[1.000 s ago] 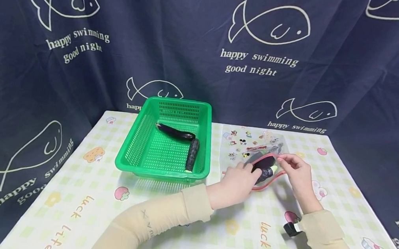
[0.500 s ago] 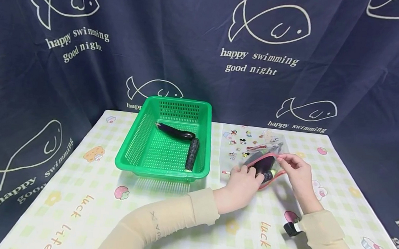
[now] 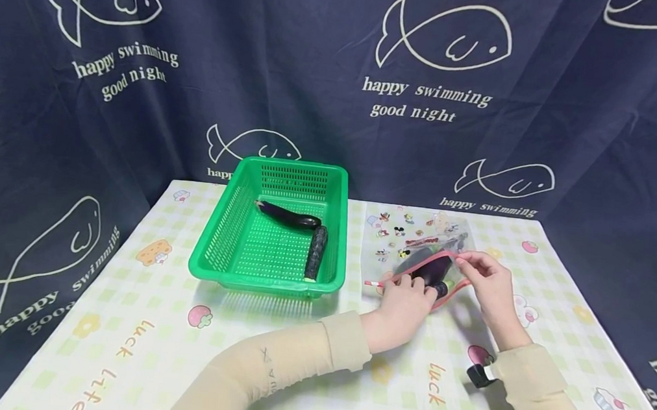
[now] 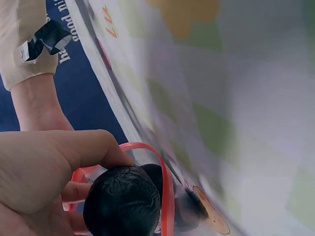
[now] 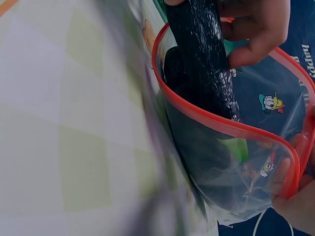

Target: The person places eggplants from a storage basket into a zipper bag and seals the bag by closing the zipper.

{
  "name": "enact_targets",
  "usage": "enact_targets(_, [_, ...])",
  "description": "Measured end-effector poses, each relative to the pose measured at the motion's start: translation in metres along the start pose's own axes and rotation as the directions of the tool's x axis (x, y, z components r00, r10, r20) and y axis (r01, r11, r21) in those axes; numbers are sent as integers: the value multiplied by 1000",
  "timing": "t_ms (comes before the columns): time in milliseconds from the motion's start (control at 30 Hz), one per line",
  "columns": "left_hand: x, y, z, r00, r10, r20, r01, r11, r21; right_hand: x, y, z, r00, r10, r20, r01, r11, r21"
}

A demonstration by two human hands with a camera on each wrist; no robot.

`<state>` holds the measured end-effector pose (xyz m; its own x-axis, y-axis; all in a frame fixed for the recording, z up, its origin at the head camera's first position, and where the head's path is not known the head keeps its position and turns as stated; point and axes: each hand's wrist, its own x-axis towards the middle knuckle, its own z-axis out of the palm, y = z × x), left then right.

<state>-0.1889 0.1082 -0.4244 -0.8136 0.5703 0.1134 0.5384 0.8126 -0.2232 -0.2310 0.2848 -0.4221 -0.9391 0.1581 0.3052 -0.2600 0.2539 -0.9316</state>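
My left hand (image 3: 404, 309) grips a dark, speckled zucchini (image 5: 204, 59) by its near end. The zucchini slants through the mouth of a clear zip bag (image 5: 231, 169) with a red rim and cartoon prints, its far end inside. In the left wrist view, the rounded dark end of the zucchini fills the space between thumb and fingers. My right hand (image 3: 488, 290) pinches the bag's red rim at the right corner, and the mouth gapes. A purple eggplant (image 3: 431, 269) lies inside the bag, partly hidden by the left hand.
Left of the bag stands a green plastic basket (image 3: 265, 282). In it lie another eggplant (image 3: 289, 216) and another dark zucchini (image 3: 316, 253). A checked tablecloth (image 3: 245, 354) covers the table, with a dark blue fish-print curtain (image 3: 294, 59) behind.
My left hand has shifted slightly right with the zucchini, which has gone further into the bag. The right hand keeps its place on the rim.
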Motion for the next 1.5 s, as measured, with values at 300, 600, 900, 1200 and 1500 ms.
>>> enact_targets(300, [7, 6, -1, 998, -35, 51, 35, 999, 3, 0, 0, 1, 1000, -6, 5, 6, 1000, 13])
enact_targets(600, [13, 10, 6, 997, -75, 32, 74, 996, 46, -1, 1, 2, 1000, -1, 7, 1, 1000, 0])
enact_targets(900, [20, 14, 12, 994, -106, 23, 104, 992, 65, 0, 3, 3, 1000, 2, 9, -2, 1000, 12])
enact_targets(1200, [21, 12, 14, 995, -89, 52, 86, 995, 59, -1, 4, 2, 1000, 0, 7, -1, 1000, 19])
enact_targets(1500, [9, 7, 14, 999, -34, 18, 33, 999, 43, 0, 4, 2, 1000, 5, 1, -5, 1000, 15])
